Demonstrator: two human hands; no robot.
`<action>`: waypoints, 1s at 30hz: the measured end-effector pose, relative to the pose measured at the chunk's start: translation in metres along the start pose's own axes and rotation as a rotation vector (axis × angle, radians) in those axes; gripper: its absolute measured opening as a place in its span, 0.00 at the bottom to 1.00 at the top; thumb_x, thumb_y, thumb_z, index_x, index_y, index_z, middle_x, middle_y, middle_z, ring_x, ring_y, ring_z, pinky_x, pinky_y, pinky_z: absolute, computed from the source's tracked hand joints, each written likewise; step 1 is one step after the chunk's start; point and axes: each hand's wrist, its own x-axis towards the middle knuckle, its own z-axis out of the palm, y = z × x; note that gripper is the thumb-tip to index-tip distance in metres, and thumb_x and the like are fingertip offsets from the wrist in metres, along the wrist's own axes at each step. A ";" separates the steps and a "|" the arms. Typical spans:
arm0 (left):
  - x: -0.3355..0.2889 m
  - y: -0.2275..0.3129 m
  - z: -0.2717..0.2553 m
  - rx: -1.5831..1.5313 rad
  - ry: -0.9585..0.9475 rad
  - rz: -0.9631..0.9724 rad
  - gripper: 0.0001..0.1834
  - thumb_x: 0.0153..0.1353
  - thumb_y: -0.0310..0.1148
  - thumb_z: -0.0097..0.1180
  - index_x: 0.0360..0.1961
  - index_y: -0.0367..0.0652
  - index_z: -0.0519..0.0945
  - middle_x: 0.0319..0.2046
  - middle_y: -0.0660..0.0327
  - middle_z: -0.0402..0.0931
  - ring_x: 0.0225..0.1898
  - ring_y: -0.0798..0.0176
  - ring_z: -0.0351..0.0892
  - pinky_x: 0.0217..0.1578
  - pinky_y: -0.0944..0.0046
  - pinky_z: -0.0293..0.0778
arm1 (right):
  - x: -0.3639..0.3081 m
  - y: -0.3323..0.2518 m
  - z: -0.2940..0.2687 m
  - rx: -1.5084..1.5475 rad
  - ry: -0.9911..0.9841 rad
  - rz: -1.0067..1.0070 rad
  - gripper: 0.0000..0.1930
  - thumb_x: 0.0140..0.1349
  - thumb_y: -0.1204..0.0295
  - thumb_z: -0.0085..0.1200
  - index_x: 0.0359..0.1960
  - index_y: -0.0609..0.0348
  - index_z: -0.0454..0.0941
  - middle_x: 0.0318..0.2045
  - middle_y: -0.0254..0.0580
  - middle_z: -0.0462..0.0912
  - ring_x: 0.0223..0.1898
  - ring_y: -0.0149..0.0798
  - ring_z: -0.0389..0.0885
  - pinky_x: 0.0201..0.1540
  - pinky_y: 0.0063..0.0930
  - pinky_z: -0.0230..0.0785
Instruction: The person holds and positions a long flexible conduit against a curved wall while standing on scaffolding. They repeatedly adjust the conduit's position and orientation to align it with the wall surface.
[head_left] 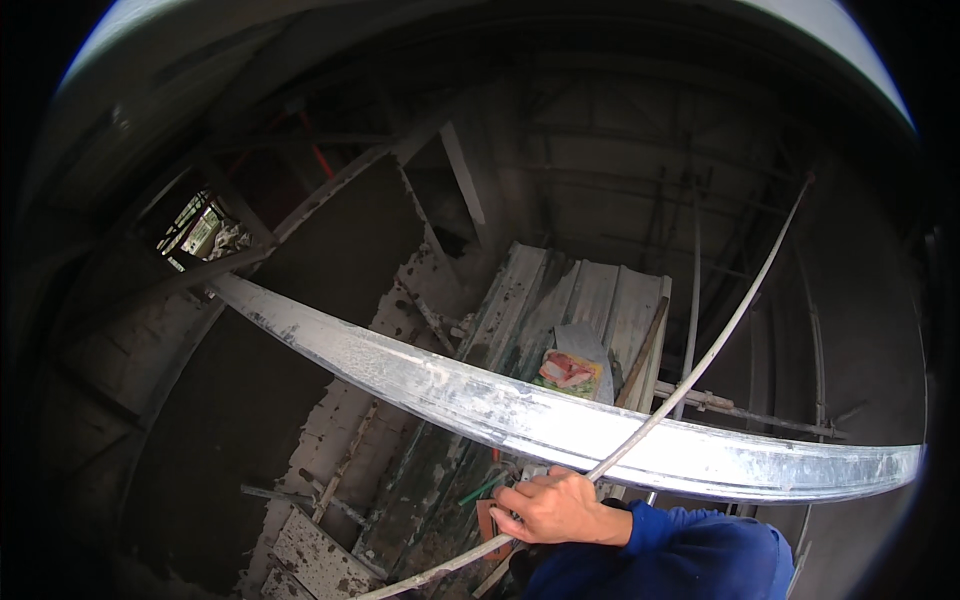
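A long, plaster-smeared metal straightedge (560, 420) spans the view from upper left to right, its lower edge gripped by the one hand (553, 508) in view, fingers curled around it; which hand it is cannot be told. A thin pale rod (715, 345) crosses over it. Below lie corrugated sheets (590, 300) bearing a colourful bag (570, 372), amid dark, rough plastered walls (250, 400).

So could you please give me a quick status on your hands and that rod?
Right hand shut on thin rod. Left hand out of view. Long metal straightedge crosses just above the hand.
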 end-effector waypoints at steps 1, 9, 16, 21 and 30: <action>0.000 0.000 0.000 0.007 -0.004 -0.005 0.18 0.60 0.42 0.53 0.21 0.39 0.78 0.21 0.41 0.77 0.27 0.35 0.76 0.32 0.39 0.70 | 0.000 0.000 0.000 0.001 0.006 -0.004 0.13 0.60 0.55 0.58 0.24 0.47 0.76 0.11 0.27 0.71 0.14 0.33 0.77 0.20 0.28 0.66; -0.002 0.000 0.000 0.006 -0.009 -0.032 0.20 0.62 0.44 0.52 0.24 0.37 0.81 0.24 0.41 0.78 0.29 0.35 0.76 0.35 0.41 0.70 | -0.001 0.001 0.002 -0.006 0.005 -0.014 0.14 0.61 0.55 0.57 0.24 0.47 0.76 0.11 0.27 0.71 0.15 0.33 0.78 0.20 0.28 0.66; -0.001 -0.003 0.005 -0.009 0.029 -0.015 0.23 0.63 0.46 0.52 0.24 0.36 0.81 0.22 0.40 0.77 0.27 0.34 0.76 0.31 0.40 0.70 | -0.005 0.002 0.006 -0.001 0.016 -0.002 0.14 0.62 0.55 0.55 0.25 0.48 0.76 0.14 0.27 0.75 0.16 0.32 0.78 0.21 0.26 0.64; -0.004 -0.010 0.011 0.000 -0.004 -0.060 0.22 0.64 0.47 0.54 0.30 0.36 0.84 0.27 0.43 0.81 0.32 0.37 0.79 0.35 0.43 0.73 | -0.006 0.003 0.008 -0.010 0.057 -0.004 0.14 0.62 0.55 0.55 0.25 0.48 0.76 0.14 0.27 0.75 0.16 0.32 0.78 0.21 0.26 0.64; -0.003 -0.011 0.012 0.010 0.092 0.083 0.20 0.64 0.44 0.56 0.28 0.34 0.83 0.24 0.44 0.80 0.28 0.38 0.78 0.31 0.45 0.73 | -0.004 0.005 0.009 0.004 0.066 -0.018 0.11 0.60 0.56 0.58 0.27 0.47 0.78 0.12 0.27 0.73 0.15 0.31 0.77 0.18 0.25 0.64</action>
